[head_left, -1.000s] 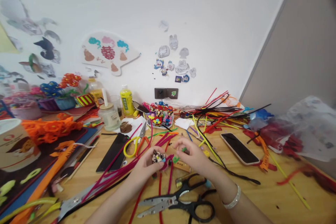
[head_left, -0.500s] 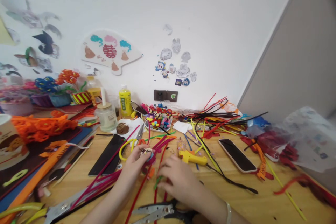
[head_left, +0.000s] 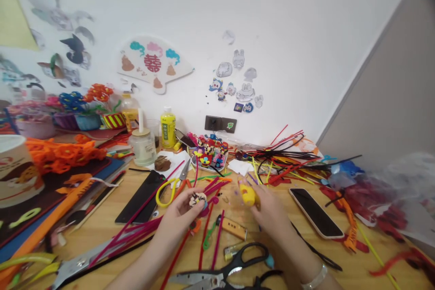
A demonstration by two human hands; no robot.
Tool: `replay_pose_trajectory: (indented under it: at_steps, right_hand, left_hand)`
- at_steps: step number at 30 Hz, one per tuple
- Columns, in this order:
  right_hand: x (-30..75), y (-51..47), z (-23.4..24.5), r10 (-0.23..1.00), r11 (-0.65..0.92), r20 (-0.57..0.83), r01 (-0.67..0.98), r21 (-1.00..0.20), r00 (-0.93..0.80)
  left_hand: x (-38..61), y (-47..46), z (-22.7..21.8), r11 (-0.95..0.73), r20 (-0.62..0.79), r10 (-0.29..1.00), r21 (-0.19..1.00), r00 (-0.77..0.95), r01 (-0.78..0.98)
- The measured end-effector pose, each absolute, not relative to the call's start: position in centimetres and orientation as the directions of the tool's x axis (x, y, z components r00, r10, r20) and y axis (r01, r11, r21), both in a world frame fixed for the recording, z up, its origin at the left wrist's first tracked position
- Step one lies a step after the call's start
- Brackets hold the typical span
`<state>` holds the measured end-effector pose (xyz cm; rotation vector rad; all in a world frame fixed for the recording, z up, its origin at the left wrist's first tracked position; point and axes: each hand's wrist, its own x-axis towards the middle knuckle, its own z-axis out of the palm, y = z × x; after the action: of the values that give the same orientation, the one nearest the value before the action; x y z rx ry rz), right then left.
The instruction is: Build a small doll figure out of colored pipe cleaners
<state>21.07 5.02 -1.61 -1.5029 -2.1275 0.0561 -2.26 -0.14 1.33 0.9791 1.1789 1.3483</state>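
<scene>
My left hand is closed around a small fuzzy figure with a pale face and dark marks, held just above the wooden table. A pink pipe cleaner loop sticks out beside it. My right hand grips a yellow glue gun, nozzle pointing left toward the figure; its black cord trails off to the right. A green pipe cleaner piece lies on the table between my hands.
Black-handled scissors lie near the front edge, an orange lighter above them. A phone lies at right beside heaps of coloured pipe cleaners. A jar, a yellow bottle and a tray of small figures stand at the back.
My right hand moved from the green piece on the table up to the yellow glue gun and took hold of it. My left hand kept the small figure.
</scene>
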Motion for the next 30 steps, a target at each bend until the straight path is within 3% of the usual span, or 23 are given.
replay_pose_trajectory:
  at_steps: [5, 9, 13, 30]
  right_hand:
    - [21.6, 4.4, -1.2, 0.856, 0.434, 0.511, 0.646, -0.628, -0.080]
    - [21.2, 3.3, -1.5, 0.862, 0.494, 0.496, 0.388, -0.778, -0.103]
    - [20.6, 2.7, -2.2, 0.858, 0.512, 0.491, 0.300, -0.805, -0.149]
    - [19.7, 2.4, -2.4, 0.886, 0.463, 0.456, 0.248, -0.851, -0.086]
  left_hand:
    - [-1.9, -0.4, 1.3, 0.038, -0.066, 0.990, 0.977, -0.127, -0.211]
    - [-2.0, -0.2, 1.1, -0.003, -0.032, 0.984, 0.980, -0.174, -0.197]
    - [-2.2, 0.0, 1.4, -0.024, -0.006, 0.984, 0.986, -0.178, -0.165]
    - [-2.0, -0.3, 1.3, -0.013, -0.016, 0.987, 0.984, -0.161, -0.180]
